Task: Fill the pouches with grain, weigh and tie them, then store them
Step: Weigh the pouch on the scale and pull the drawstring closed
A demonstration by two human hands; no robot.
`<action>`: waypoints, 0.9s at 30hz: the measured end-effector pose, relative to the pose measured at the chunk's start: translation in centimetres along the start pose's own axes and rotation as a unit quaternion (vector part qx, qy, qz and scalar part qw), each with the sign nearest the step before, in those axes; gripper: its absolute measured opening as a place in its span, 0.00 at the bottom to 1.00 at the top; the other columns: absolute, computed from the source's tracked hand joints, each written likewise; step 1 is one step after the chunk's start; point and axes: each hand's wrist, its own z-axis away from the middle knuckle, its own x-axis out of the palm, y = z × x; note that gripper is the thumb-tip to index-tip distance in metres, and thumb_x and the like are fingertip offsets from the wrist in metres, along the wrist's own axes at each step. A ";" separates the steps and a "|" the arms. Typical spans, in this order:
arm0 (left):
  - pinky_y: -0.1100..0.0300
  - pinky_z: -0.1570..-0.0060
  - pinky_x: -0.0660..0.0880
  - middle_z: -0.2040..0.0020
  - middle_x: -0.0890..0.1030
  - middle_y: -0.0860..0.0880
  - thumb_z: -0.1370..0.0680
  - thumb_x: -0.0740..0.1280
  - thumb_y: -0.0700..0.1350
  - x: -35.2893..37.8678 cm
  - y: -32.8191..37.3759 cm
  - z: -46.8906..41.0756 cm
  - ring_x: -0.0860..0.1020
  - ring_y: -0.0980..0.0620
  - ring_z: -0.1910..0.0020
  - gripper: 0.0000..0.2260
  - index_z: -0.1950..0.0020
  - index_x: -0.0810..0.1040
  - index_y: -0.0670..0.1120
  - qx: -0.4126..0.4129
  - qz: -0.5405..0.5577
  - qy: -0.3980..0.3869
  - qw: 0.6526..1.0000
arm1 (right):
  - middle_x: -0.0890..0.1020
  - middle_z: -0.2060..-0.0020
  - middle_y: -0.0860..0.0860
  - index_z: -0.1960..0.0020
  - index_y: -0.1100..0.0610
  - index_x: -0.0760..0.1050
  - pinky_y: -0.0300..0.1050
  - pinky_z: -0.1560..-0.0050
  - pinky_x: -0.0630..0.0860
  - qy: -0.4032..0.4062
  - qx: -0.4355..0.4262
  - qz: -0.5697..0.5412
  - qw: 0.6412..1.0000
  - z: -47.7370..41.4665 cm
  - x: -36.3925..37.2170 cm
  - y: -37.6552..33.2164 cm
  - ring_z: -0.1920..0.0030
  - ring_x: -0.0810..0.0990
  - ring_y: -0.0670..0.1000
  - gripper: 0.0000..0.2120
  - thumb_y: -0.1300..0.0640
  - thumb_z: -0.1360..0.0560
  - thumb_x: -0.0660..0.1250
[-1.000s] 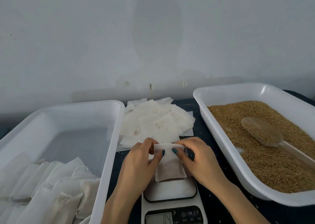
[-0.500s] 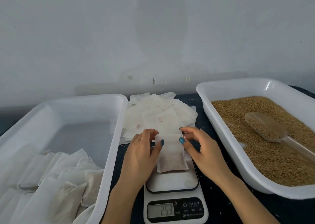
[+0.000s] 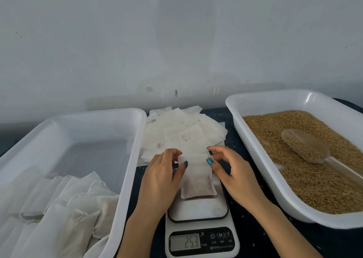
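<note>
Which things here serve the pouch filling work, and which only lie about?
In use: filled pouch on the kitchen scale; grain tray; scoop; stack of empty pouches; storage tray with finished pouches.
Lying about: stray grains on the dark cloth.

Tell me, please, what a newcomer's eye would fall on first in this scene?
Dead centre, a grain-filled pouch sits on a small scale showing the digits 253, with the left hand and right hand pinching its top corners. To the right, the grain tray is full of golden grain with a half-buried scoop. To the left, the left tray holds a heap of filled pouches.
</note>
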 end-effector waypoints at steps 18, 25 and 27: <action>0.67 0.51 0.74 0.47 0.76 0.60 0.21 0.65 0.56 0.2 0.5 0.0 0.75 0.63 0.50 0.15 0.37 0.71 0.55 -0.005 0.026 -0.001 1.000 | 0.81 0.51 0.39 0.36 0.41 0.73 0.43 0.43 0.76 -0.022 0.009 0.019 1.000 0.0 0.1 0.1 0.43 0.78 0.40 0.20 0.37 0.25 0.63; 0.64 0.59 0.75 0.57 0.77 0.59 0.23 0.69 0.51 -0.4 1.4 0.1 0.76 0.60 0.55 0.03 0.50 0.80 0.58 0.022 0.064 -0.027 0.997 | 0.80 0.58 0.40 0.48 0.43 0.80 0.39 0.52 0.75 -0.010 -0.011 0.029 0.999 0.1 -0.1 -0.3 0.52 0.79 0.42 0.08 0.53 0.25 0.74; 0.69 0.59 0.72 0.53 0.75 0.59 0.23 0.70 0.51 -0.8 2.1 0.1 0.75 0.60 0.55 0.03 0.50 0.82 0.56 0.038 0.053 -0.024 0.998 | 0.81 0.59 0.41 0.52 0.48 0.82 0.38 0.54 0.75 -0.011 -0.018 -0.002 1.000 -0.1 -0.2 -0.8 0.54 0.80 0.43 0.03 0.54 0.25 0.73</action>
